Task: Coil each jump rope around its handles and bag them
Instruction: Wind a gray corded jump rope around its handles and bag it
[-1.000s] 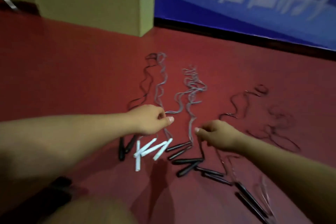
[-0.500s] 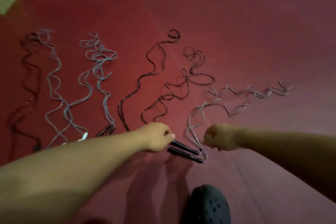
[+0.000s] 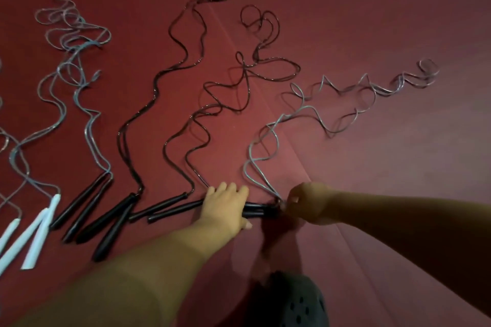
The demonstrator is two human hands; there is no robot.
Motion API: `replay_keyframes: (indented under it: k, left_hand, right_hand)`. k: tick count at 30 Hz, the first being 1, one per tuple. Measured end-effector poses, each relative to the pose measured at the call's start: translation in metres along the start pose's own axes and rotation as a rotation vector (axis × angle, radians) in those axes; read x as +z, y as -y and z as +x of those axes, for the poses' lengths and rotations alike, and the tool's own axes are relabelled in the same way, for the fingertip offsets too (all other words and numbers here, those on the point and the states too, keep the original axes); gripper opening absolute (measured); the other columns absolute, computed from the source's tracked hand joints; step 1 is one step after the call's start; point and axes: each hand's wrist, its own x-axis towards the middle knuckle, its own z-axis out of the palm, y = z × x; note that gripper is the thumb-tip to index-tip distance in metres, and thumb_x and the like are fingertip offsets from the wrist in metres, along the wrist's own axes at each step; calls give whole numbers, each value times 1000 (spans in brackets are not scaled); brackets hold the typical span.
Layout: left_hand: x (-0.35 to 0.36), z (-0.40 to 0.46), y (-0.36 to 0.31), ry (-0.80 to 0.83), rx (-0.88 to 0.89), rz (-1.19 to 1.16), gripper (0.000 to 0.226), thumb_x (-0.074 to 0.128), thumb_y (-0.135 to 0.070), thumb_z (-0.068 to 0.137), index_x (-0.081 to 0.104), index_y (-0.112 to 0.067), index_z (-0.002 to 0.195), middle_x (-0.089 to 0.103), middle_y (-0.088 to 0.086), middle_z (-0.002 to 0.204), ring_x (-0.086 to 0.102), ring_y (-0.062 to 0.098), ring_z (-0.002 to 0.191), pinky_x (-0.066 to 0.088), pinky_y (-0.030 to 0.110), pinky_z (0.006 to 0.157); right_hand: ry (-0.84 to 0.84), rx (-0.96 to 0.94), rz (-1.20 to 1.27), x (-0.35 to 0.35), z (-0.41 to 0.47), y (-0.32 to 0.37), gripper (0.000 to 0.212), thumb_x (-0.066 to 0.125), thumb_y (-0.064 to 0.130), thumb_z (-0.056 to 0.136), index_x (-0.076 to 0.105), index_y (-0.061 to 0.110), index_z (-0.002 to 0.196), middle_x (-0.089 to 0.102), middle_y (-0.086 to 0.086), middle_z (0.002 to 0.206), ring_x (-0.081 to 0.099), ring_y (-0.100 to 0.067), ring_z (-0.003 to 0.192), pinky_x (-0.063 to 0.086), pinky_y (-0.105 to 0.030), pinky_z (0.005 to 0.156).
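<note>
Several jump ropes lie stretched out on the red floor. My left hand [image 3: 225, 208] grips the pair of black handles [image 3: 259, 210] of the rightmost rope, fingers curled over them. My right hand [image 3: 308, 203] pinches that rope's grey cord [image 3: 305, 109] where it leaves the handle ends. The cord snakes away to the upper right. Just left lies a black-corded rope [image 3: 239, 85] with slim black handles [image 3: 164, 207]. Another black rope [image 3: 183, 61] with thick black handles [image 3: 111, 223] lies further left.
At the far left lie a grey rope with black handles [image 3: 79, 202] and white-handled ropes [image 3: 37, 233]. My dark perforated shoe [image 3: 292, 302] is at the bottom centre. No bag is in view.
The view has swung right and down along the row of ropes. My left hand has closed over the rightmost pair of black handles, and my right hand has come onto the cord at their ends.
</note>
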Motion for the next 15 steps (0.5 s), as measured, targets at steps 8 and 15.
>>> replay_keyframes:
  k: [8, 15]
  left_hand:
    - [-35, -15, 17, 171, 165, -290, 24, 61, -40, 93, 59, -19, 105, 63, 3, 102, 60, 26, 100, 45, 31, 81]
    - [-137, -93, 83, 201, 147, -544, 15, 74, -33, 86, 64, -27, 77, 59, -11, 65, 55, 9, 63, 41, 20, 60]
  right_hand:
    - [-298, -344, 168, -8, 0, 2, 72, 75, 37, 80, 42, 27, 143, 50, -2, 131, 51, -16, 111, 41, -30, 97]
    - [-264, -450, 50, -45, -54, 64, 25, 60, 51, 90, 52, 28, 83, 56, 9, 79, 54, -16, 77, 38, -30, 65]
